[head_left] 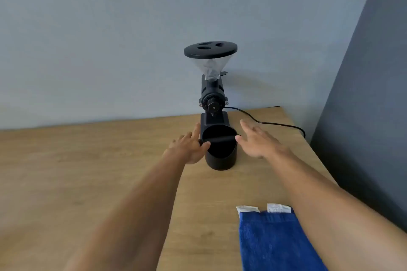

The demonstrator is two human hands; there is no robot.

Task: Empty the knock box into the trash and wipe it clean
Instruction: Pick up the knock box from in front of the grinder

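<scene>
A black round knock box [221, 158] with a bar across its mouth stands on the wooden table [88, 160], just in front of a coffee grinder. My left hand [189, 147] is at its left side, fingers spread, thumb touching the rim near the bar's end. My right hand [258, 139] is open at its right side, thumb tip at the rim. Neither hand is closed around the box. Its inside looks dark; I cannot tell what it holds. A blue cloth [277, 242] lies flat near the table's front right.
A black coffee grinder [212, 94] with a clear hopper stands behind the knock box against the pale wall. Its cable [275, 124] runs right along the table toward a dark wall [363, 116]. The table's right edge lies near that wall. No trash bin is in view.
</scene>
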